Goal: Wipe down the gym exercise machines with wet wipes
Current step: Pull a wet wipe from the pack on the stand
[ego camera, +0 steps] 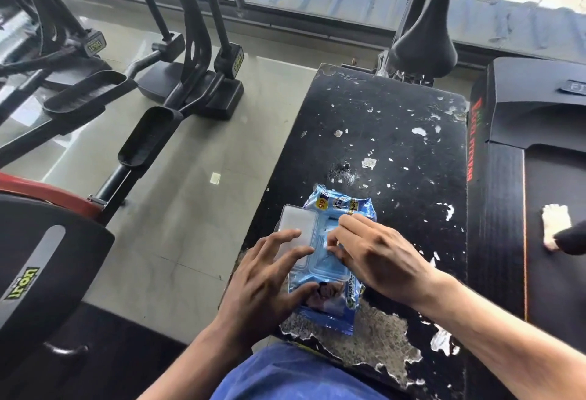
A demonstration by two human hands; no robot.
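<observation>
A blue pack of wet wipes [341,206] lies on a worn black bench pad [396,133] in front of me. Its clear plastic lid [296,226] is flipped open to the left. My left hand [269,285] rests on the pack with spread fingers, fingertips on the open lid and thumb on the pack's near end. My right hand [377,253] reaches into the pack's opening, its fingertips pinching at the wipes inside; the wipe itself is hidden by the fingers.
A black treadmill [532,133] stands on the right with a white crumpled wipe [553,228] on its deck. A bike saddle [425,41] rises behind the bench. Elliptical machines [149,136] stand left on the grey tiled floor [203,209]. A window runs along the back.
</observation>
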